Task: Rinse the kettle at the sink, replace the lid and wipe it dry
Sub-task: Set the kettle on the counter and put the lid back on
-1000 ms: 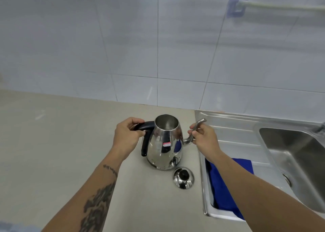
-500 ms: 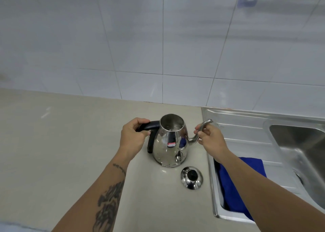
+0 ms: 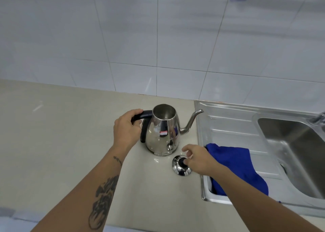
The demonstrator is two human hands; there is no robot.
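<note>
Right hand [image 3: 198, 158] has left the spout and dropped to the lid [image 3: 182, 165] on the bench [image 3: 61, 143], grip half-open, fingertips at the black knob, not yet closed. Behind it the kettle [image 3: 162, 133] stands upright, open-topped, left hand [image 3: 125, 128] still clasping its handle. Lid replacement looks imminent; blue cloth [image 3: 235, 163] waits on the sink [image 3: 228, 122] drainer.

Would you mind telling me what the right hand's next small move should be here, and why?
Probably pinch the black knob of the lid and lift it. The right hand is at the knob, fingers not visibly closed on it, while the kettle stands open-topped on the counter, steadied at its handle by the left hand.
</note>
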